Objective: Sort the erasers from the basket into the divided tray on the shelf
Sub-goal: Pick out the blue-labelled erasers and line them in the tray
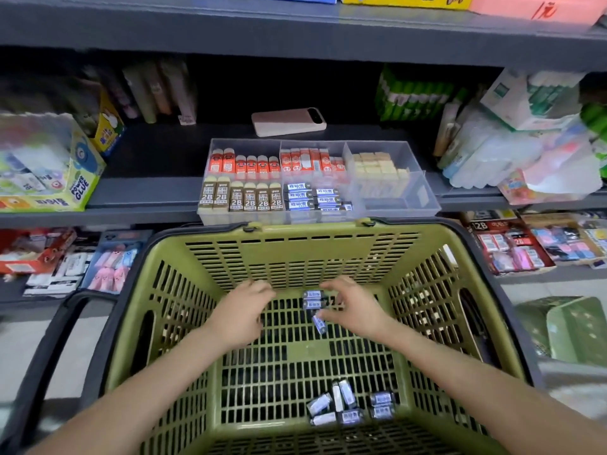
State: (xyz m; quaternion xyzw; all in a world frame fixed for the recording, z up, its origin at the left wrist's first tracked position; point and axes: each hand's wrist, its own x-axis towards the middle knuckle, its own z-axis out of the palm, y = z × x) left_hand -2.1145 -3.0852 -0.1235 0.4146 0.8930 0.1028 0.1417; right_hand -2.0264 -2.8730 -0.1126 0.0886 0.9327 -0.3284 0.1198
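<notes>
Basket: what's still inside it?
Inside the basket: a few blue-labelled erasers between the left hand and right hand at the far end, a loose cluster by the near wall. Anything under either hand is covered.

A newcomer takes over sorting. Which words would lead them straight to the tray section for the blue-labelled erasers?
Above the green basket, a clear divided tray sits on the dark shelf. In its front row, the middle section holds blue-labelled erasers; brown 2B erasers lie left, red erasers behind.

Olive-green slotted basket; blue-labelled erasers
</notes>
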